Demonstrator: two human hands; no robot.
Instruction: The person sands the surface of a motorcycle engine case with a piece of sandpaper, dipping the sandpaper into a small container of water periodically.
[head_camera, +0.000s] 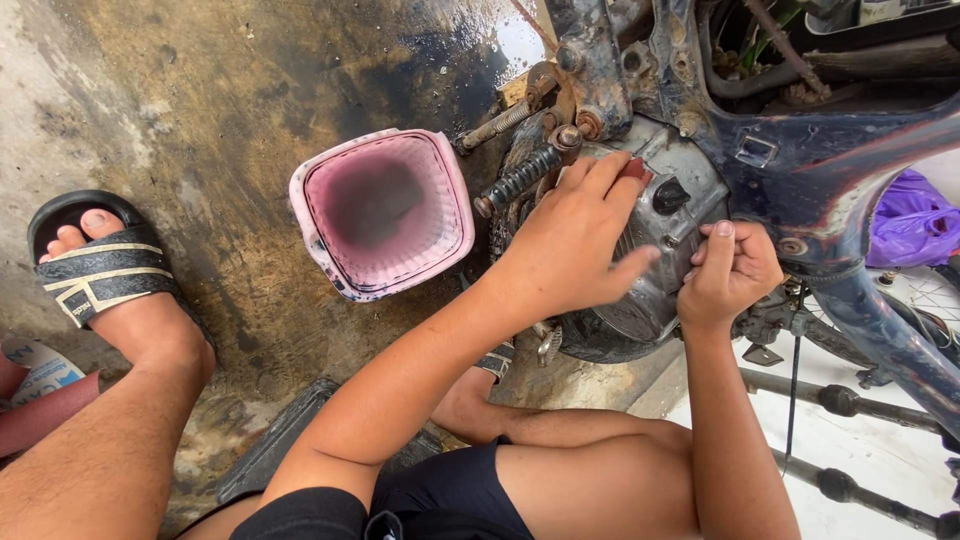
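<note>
Engine cover (655, 235), grey and grimy, sits low on the side of a stripped motorbike, just under the dark blue frame (850, 160), and both hands are on it. Nearest the camera are the person's bare knees and dark shorts (440, 495); a foot in a black slide (95, 265) rests on the stained concrete at the left; a flat dark mat (270, 440) lies beside the thigh. The left hand (570, 240) lies spread over the cover's left part, fingers loosely extended with the tips on the metal and nothing clasped in them; the thumb points toward the other hand. The right hand (728, 272) is curled into a near fist against the cover's right edge, thumb up; whether it pinches anything I cannot tell, since the fingers hide what is inside. A black cap (670, 195) shows on the cover between the two hands. Just left of the left hand a kick lever (520, 178) with ribbed rubber juts out; beyond it stands a pink bucket (383, 212), dirty inside, on the oily floor. At the far right a purple bag (912, 225) lies behind the frame.
</note>
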